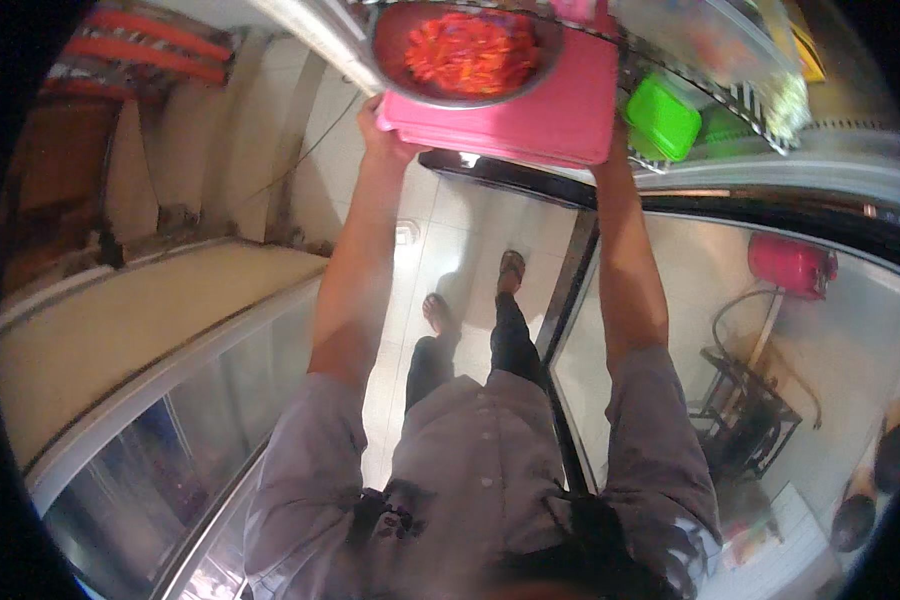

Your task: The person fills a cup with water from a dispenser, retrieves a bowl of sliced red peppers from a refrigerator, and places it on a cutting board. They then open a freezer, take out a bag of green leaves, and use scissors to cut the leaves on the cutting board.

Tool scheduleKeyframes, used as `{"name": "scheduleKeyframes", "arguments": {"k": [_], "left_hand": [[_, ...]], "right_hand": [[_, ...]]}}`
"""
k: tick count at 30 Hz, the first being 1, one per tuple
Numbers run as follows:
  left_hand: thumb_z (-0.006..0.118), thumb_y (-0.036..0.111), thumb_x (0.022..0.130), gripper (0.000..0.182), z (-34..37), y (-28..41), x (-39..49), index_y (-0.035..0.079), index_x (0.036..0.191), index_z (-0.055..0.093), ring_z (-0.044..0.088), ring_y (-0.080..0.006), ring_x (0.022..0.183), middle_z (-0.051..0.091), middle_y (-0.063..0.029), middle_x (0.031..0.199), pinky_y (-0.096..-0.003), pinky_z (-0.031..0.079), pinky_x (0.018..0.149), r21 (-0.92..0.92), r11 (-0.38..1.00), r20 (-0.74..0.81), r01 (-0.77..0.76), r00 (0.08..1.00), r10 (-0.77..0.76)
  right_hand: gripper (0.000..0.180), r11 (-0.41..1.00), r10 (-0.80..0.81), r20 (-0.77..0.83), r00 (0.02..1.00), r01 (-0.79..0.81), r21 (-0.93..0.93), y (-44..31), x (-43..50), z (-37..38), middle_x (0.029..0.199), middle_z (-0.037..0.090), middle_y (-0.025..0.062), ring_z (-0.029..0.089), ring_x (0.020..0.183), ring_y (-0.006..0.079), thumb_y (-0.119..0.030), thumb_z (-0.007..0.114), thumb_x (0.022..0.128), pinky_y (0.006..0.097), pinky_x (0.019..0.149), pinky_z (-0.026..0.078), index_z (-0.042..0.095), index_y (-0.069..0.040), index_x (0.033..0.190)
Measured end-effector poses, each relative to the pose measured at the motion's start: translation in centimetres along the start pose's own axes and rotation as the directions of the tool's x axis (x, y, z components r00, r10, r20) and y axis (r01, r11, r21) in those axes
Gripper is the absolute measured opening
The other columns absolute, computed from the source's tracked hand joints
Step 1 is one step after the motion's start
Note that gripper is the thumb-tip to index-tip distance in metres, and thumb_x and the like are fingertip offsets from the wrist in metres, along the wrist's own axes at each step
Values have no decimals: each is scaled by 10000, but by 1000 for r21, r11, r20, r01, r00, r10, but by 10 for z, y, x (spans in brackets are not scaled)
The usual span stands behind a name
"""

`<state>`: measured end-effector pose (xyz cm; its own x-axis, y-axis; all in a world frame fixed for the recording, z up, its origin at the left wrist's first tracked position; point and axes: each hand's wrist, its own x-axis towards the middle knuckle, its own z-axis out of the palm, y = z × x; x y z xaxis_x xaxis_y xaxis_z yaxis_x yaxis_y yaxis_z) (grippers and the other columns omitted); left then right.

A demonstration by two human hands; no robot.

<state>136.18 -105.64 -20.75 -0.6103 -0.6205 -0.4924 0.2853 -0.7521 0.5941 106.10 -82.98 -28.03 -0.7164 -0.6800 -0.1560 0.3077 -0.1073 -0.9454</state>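
Observation:
My left hand (390, 135) grips the left end of a pink plastic container (495, 139), thumb at its edge. At the container's right end is my right hand (609, 154), partly hidden behind it. A round metal bowl (450, 101) rests on or just above the pink container; it holds chopped red and orange pieces (472, 56), perhaps peppers or chillies. Both arms reach forward, towards the wire shelves of what looks like a fridge. A bright green plastic container (664, 116) lies just right of my right hand.
A wire shelf (720, 97) with bags and containers spans the upper right. An opened glass door (570, 300) with a dark frame stands beside my right arm. Behind the glass show a red gas cylinder (791, 266) and a metal stand (750, 405). A long glass-fronted counter (172, 322) runs along my left.

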Motion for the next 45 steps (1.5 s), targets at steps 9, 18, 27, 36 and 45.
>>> {"name": "scheduleKeyframes", "arguments": {"k": [9, 18, 27, 36, 45], "left_hand": [[644, 526, 986, 659, -251, -53, -57, 73, 1457, 562, 516, -234, 1325, 594, -95, 1335, -587, 415, 1126, 486, 874, -341, 16, 924, 173], [917, 668, 720, 1090, -690, -270, 24, -17, 1472, 527, 491, -436, 1405, 530, -289, 1490, -519, 387, 1194, 754, 389, -657, 530, 583, 478], [955, 654, 640, 1450, -742, -363, 146, 421, 1717, 12, 231, -700, 1485, -23, -346, 1744, -809, 428, 1037, 623, 148, -750, 768, 533, 391], [887, 201, 777, 996, -710, -285, 31, 200, 1615, 347, 445, -357, 1419, 374, -154, 1590, -728, 484, 1042, 926, 305, 159, -224, 962, 223], [607, 477, 912, 691, -350, -140, -158, 99, 1489, 576, 589, -372, 1349, 629, -126, 1449, -768, 408, 1123, -215, 896, 206, 389, 915, -348]], "right_hand": [[615, 978, 151, -340, 928, -90, 189, 4, -119, 53, 1613, 484, 88, 448, 1503, 288, -528, 448, 1116, 553, 1222, 329, 428, -163, 1610], [690, 964, -250, -481, 840, 261, -44, 177, -140, 67, 1498, 545, 205, 698, 1090, 328, -622, 489, 1081, 460, 912, 576, 416, -146, 1575], [447, 899, -432, -506, 747, 308, -312, 293, -146, 41, 1238, 682, 52, 620, 729, 108, -383, 708, 1046, 325, 710, 561, 553, -85, 1342], [407, 895, -427, -581, 693, 234, -379, 138, -160, 36, 1106, 604, 28, 583, 797, 94, -273, 737, 1028, 296, 716, 558, 561, -68, 1332], [729, 785, -514, -643, 569, 9, -619, -69, -116, 40, 1394, 524, 192, 642, 1167, 288, -351, 811, 969, 415, 914, 600, 445, -67, 1532]]}}
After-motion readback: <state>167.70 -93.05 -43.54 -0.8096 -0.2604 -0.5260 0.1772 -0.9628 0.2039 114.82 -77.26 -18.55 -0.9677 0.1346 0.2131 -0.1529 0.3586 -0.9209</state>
